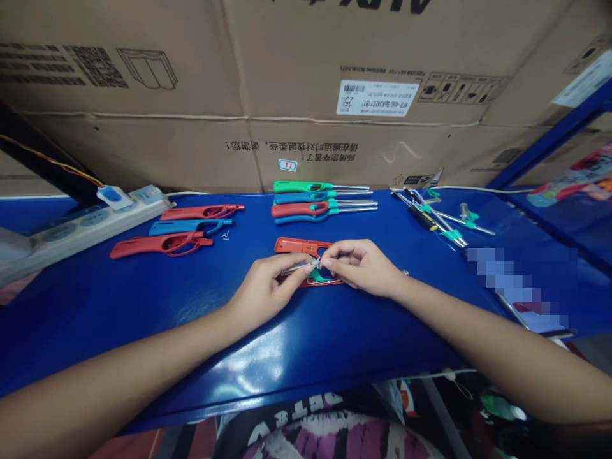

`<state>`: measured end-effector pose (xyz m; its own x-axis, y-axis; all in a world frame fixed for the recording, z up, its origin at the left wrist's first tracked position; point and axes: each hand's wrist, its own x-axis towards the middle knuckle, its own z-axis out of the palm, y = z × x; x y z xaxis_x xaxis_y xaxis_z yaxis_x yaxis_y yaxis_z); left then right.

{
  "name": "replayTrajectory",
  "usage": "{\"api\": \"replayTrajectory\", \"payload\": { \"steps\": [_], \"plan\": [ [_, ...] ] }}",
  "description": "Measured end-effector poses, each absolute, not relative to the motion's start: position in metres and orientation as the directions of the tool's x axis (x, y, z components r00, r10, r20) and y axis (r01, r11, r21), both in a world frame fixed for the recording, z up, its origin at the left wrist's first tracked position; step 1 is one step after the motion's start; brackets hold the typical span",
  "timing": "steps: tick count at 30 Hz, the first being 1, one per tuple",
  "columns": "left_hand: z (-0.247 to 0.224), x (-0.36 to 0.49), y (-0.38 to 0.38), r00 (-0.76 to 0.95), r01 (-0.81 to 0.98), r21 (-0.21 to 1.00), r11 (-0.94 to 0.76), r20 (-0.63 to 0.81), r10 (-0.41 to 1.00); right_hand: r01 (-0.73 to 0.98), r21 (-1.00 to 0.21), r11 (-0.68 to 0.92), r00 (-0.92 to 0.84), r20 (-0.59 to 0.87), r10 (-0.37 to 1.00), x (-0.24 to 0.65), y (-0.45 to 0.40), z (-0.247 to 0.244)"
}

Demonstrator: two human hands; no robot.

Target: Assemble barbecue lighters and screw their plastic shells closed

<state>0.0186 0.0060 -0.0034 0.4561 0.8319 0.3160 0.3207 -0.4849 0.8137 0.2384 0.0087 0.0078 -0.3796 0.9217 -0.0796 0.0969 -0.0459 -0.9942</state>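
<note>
My left hand [273, 280] pinches a small clear piece [292, 268], apparently a lighter's fuel tank, with a pale end. The thumb and fingers of my right hand [361, 268] are closed at that pale end; what they grip is too small to make out. Beneath both hands lies an opened lighter: one orange-red casing half [294, 245] is behind them. The other half, with a green trigger [318, 276] and a white wire, is partly covered by my hands.
Finished-looking long lighters [299, 211] lie at the back. Red and blue casings [160, 245] and small screws [225, 236] are at left, near a power strip [90, 224]. Metal tubes with green parts and a screwdriver [423, 218] are at right, beside a phone-like device [535, 315]. Cardboard [191, 153] stands behind.
</note>
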Motion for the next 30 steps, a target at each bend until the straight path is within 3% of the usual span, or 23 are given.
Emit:
{"api": "replayTrajectory", "payload": {
  "steps": [9,30],
  "plan": [
    [-0.0025,0.0196,0.0086,0.448,0.334,0.822,-0.46,0.291,0.846,0.084,-0.996,-0.018,-0.418,-0.052,0.907,0.2416,0.0131,0.0089],
    [-0.0019,0.0201,0.0057,0.448,0.303,0.825,-0.477,0.318,0.836,0.076,-0.997,0.029,-0.317,0.003,0.948,0.2343,0.0063,0.0062]
  ]
}}
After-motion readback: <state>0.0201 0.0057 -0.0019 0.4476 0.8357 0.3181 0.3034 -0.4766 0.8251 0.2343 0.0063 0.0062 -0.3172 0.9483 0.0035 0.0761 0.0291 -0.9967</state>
